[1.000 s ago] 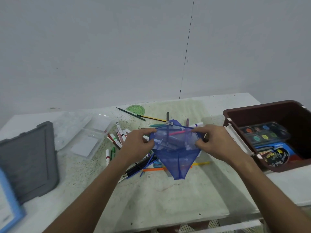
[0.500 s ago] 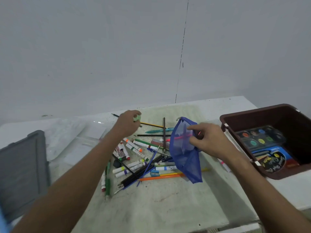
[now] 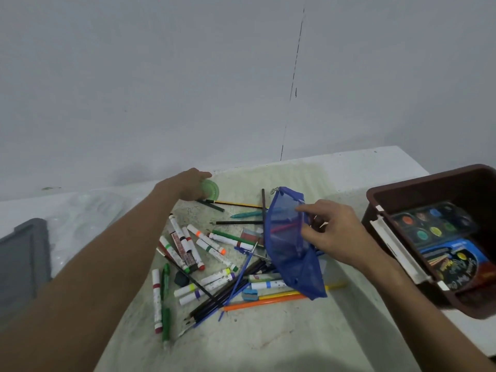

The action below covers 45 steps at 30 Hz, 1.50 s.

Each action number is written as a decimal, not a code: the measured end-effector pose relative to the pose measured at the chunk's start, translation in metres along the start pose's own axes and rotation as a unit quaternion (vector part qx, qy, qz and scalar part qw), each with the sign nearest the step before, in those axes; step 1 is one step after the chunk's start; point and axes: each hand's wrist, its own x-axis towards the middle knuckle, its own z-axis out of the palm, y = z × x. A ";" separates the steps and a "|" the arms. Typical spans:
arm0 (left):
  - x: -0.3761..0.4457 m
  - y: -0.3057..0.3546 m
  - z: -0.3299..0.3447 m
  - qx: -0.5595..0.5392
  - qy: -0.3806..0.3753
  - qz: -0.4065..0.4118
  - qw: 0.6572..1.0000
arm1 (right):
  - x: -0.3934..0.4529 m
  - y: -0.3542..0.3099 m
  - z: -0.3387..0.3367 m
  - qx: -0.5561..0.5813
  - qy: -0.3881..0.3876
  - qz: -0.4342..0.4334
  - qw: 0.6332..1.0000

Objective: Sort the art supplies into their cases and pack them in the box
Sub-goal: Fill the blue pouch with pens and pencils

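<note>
Art supplies, head view: most of the sorting remains. Markers (image 3: 193,245), pencils (image 3: 222,302), a blue sharpener (image 3: 249,294) and a dark eraser (image 3: 181,278) lie loose in a heap on the desk (image 3: 268,345). My right hand (image 3: 330,232) pinches the upper edge of the blue mesh pouch (image 3: 288,253), holding it raised and tilted above the heap; a few pens, one of them pink, show through the mesh. My left hand (image 3: 188,185) reaches to the far side of the desk, its fingers closing on the green round protractor (image 3: 210,189), which appears to rest there beside a dark green pencil (image 3: 213,205). I judge the brown box (image 3: 429,186) at right partly packed: a paint palette (image 3: 432,224) and a blue chalk packet (image 3: 456,261) sit inside. A clear plastic case (image 3: 88,210) and a grey lid (image 3: 24,261) wait at left.

Against the frame a second ago, both hands then held the pouch mouth apart; half a second ago the left had left it and reached the protractor. Now it grasps there, and the pouch hangs from my right grip alone.
</note>
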 end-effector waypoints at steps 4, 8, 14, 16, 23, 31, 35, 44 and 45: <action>-0.018 -0.001 0.012 0.032 0.008 0.000 0.999 | -0.001 0.003 0.000 0.010 0.002 -0.002 1.000; -0.032 -0.007 0.015 -0.055 0.003 -0.019 0.998 | -0.002 0.004 0.001 0.013 0.000 -0.003 1.000; -0.048 0.010 0.004 -0.232 0.130 0.043 0.963 | -0.004 0.003 0.005 0.026 -0.004 0.017 1.000; -0.053 0.027 0.006 -0.249 0.086 0.075 0.962 | -0.007 0.003 0.006 0.027 -0.002 0.018 0.999; -0.056 0.050 0.032 -0.089 0.001 0.098 0.991 | -0.013 0.002 0.006 0.022 0.000 0.019 1.000; -0.070 0.062 0.043 -0.153 0.011 0.065 0.986 | -0.019 0.000 0.010 0.019 -0.003 0.025 0.999; -0.072 0.062 0.040 -0.153 0.000 0.072 0.986 | -0.023 -0.001 0.009 0.016 0.001 0.024 1.000; -0.102 0.057 0.026 -0.166 0.082 0.051 0.981 | -0.033 0.000 0.008 0.037 0.006 0.025 0.999; -0.109 0.056 0.025 -0.175 0.098 0.042 0.979 | -0.034 0.000 0.008 0.041 0.005 0.029 0.999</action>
